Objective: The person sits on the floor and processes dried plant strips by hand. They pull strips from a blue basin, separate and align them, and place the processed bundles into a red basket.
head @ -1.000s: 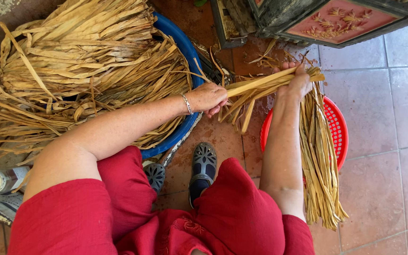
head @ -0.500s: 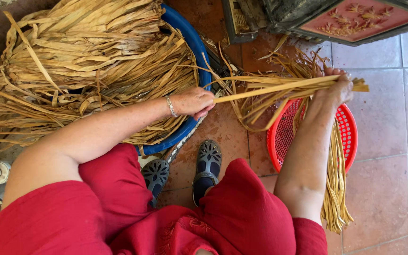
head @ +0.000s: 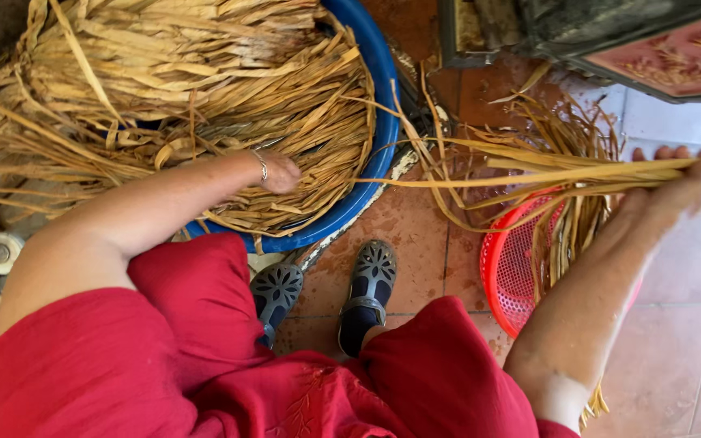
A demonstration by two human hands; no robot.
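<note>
The right hand [head: 675,191] has swung farther out over the red basket [head: 509,276], fingers pinching a long dried leaf strip [head: 529,174] now pulled clear. The left hand [head: 279,173] has dropped back onto the heap in the blue tub [head: 379,122], fingers curled among the strips.

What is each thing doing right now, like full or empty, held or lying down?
Blue tub: heaped full of dry leaf strips.
Left hand: resting in the tub's strips; grip hidden.
Right hand: closed on a bundle of long strips, held level.
Red basket: on the floor, strips lying across it.
Shoes: on the feet, flat on the tiles.
</note>
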